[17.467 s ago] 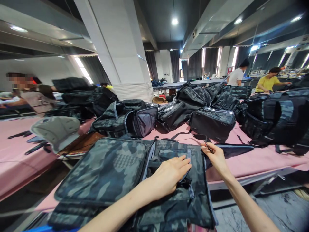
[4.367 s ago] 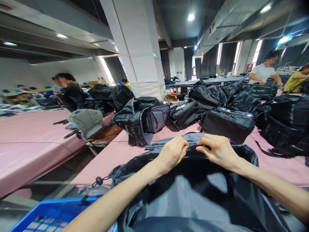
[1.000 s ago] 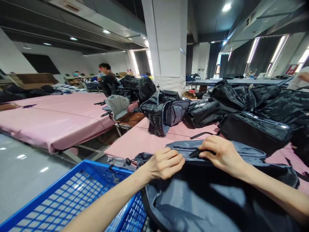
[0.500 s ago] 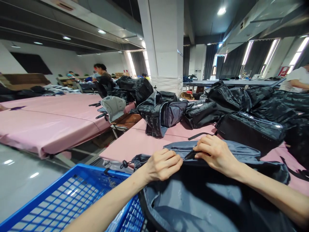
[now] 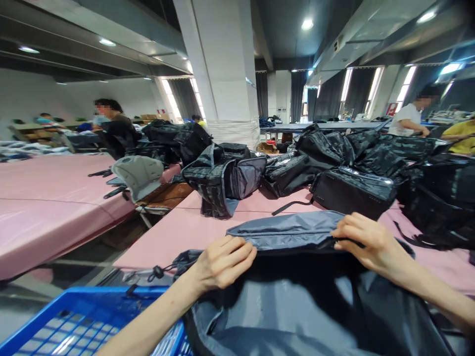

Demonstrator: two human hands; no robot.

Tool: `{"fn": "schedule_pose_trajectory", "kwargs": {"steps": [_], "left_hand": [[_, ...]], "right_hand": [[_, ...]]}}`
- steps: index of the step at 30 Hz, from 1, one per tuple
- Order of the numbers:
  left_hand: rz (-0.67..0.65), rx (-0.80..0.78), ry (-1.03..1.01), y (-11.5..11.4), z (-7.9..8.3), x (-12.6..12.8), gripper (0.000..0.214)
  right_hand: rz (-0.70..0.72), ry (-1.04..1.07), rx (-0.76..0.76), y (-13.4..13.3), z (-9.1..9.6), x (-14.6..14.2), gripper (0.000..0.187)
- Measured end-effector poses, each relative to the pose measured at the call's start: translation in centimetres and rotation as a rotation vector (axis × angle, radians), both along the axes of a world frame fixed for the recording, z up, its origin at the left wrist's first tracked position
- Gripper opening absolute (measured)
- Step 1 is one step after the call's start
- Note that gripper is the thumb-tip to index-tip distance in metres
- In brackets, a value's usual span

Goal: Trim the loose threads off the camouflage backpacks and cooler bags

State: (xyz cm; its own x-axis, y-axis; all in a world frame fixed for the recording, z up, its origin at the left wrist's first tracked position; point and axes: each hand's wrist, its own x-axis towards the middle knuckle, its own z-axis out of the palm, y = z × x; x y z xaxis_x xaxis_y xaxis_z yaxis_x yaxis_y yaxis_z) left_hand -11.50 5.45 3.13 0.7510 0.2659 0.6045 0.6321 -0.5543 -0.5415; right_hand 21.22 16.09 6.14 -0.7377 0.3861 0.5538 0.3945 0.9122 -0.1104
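Observation:
A large bag with grey lining (image 5: 297,306) lies opened in front of me, its grey upper edge (image 5: 289,235) stretched between my hands. My left hand (image 5: 222,262) is closed on the left end of that edge. My right hand (image 5: 365,242) pinches the right end, fingers curled over the fabric. A drawcord with a black toggle (image 5: 159,272) hangs at the bag's left corner.
A blue plastic crate (image 5: 85,321) sits at the lower left. Several dark camouflage backpacks (image 5: 226,178) and black bags (image 5: 352,190) are piled on the pink table (image 5: 178,232). A grey chair (image 5: 137,173) stands in the gap. People work at the far left and right.
My hands have moved apart along the bag's grey edge, the right one sliding to the right. The view has swung right and the crate has dropped lower in the frame.

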Motion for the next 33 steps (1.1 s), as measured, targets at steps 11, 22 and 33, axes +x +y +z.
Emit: {"fn": "schedule_pose_trajectory", "kwargs": {"steps": [11, 22, 33], "left_hand": [[-0.003, -0.147, 0.132, 2.7, 1.8, 8.4, 0.031], [0.07, -0.394, -0.134, 4.1, 2.3, 10.7, 0.012], [0.321, -0.984, -0.542, 5.5, 4.0, 11.6, 0.016]], "right_hand": [[-0.079, -0.062, 0.248, -1.8, -3.1, 2.9, 0.011], [-0.01, 0.003, 0.131, -1.3, -3.5, 3.9, 0.008], [-0.184, 0.193, 0.455, -0.4, -0.2, 5.3, 0.007]]}}
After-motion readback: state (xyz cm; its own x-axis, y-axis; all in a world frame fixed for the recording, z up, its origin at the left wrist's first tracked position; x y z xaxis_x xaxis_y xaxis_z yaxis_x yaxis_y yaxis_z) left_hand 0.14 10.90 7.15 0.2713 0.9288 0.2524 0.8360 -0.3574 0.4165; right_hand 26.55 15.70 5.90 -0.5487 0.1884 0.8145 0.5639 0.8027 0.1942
